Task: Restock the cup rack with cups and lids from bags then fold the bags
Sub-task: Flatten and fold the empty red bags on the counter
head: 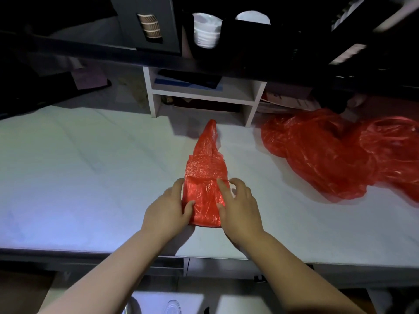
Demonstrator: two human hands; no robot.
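1. We have the folded bag (pixel 204 168), a thin red plastic one, lying flat on the white counter (pixel 79 166). It sits near the middle of the front edge, and its narrow tip points toward the back edge.
2. Our left hand (pixel 167 207) takes the near left side of this bag. The thumb lies on top of the plastic and the fingers curl at its left edge, so the hand pinches that edge.
3. Our right hand (pixel 240 207) rests on the near right side. The index finger lies straight on the plastic and the thumb touches it lower down. The other fingers are spread apart and loosely bent, just off the bag's right edge.
4. A fold line crosses the bag just beyond our fingertips.
5. A second red bag (pixel 328 155) lies crumpled and loose toward the right back corner of the counter, well apart from our hands.
6. A small white shelf unit (pixel 204 94) stands at the back edge, behind the bag's tip.
7. Above it hangs the dark cup rack (pixel 127 30). It holds a stack of brown ribbed cups (pixel 150 26) in a slot, a white stack (pixel 206 30) to their right, and white lids (pixel 252 18) further right.
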